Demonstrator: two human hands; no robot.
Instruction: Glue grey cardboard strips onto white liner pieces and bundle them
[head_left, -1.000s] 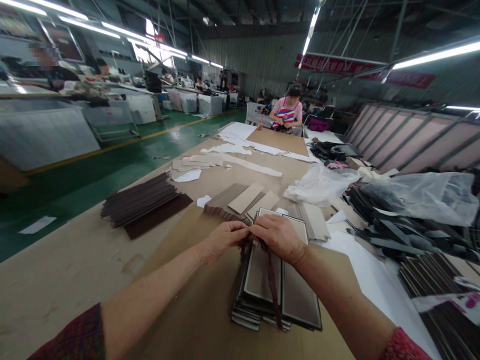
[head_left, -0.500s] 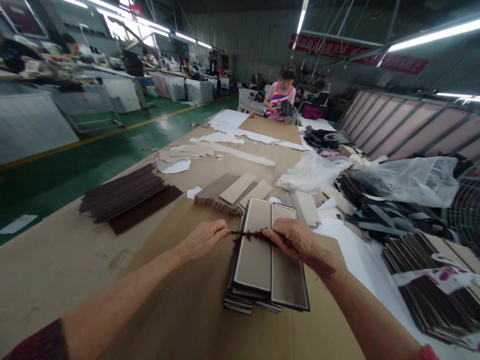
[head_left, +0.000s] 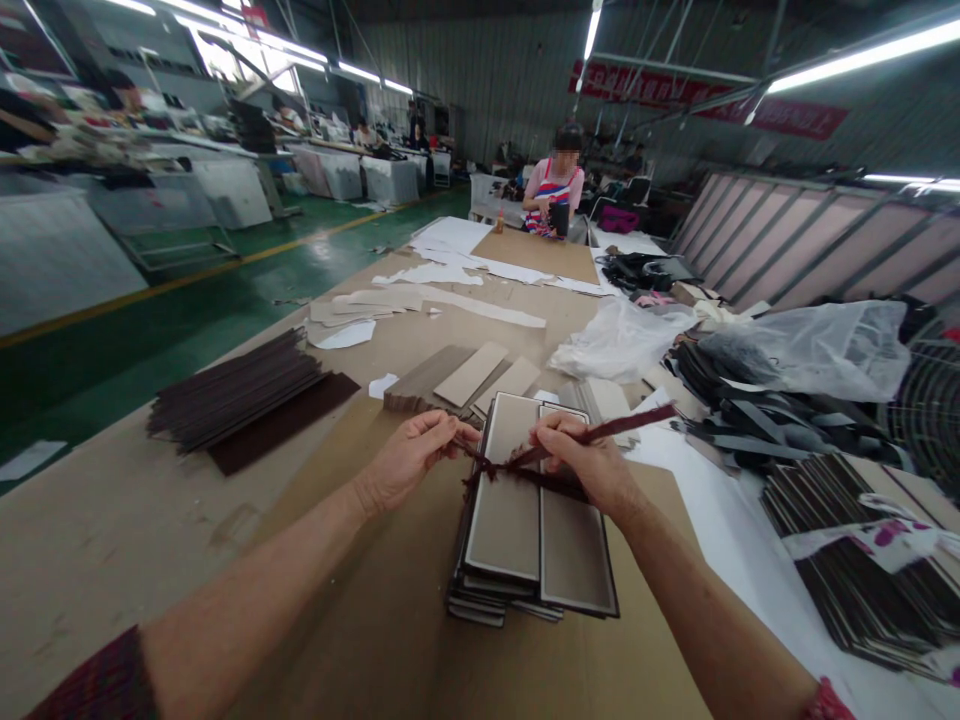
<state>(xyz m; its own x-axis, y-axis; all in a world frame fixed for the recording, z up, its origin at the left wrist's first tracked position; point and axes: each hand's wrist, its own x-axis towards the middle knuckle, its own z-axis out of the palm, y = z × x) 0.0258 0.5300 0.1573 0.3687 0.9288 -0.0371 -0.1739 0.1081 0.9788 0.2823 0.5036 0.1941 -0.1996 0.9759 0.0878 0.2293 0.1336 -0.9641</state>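
Observation:
A stack of beige panels with dark edges [head_left: 504, 535] lies on brown board in front of me, its top pieces side by side. Around its upper part runs a dark maroon fabric strip [head_left: 634, 421], crossed or knotted above the top panel. My left hand [head_left: 412, 455], just left of the stack, is closed in a pinch on one end of the strip. Over the stack's right side, my right hand [head_left: 589, 460] is closed on the other end, whose loose tail sticks out to the right.
Dark brown sheets [head_left: 240, 390] are piled at left. Beige strips [head_left: 442, 378] lie beyond the stack. Clear plastic bags [head_left: 615, 340] and black scraps [head_left: 757, 400] fill the right side, near a tied bundle of panels [head_left: 840, 560]. A person [head_left: 555, 190] is at the table's far end.
My hands have come closer together and risen slightly. The strip, pulled taut across the stack before, is now slacker, and its right tail points up and to the right.

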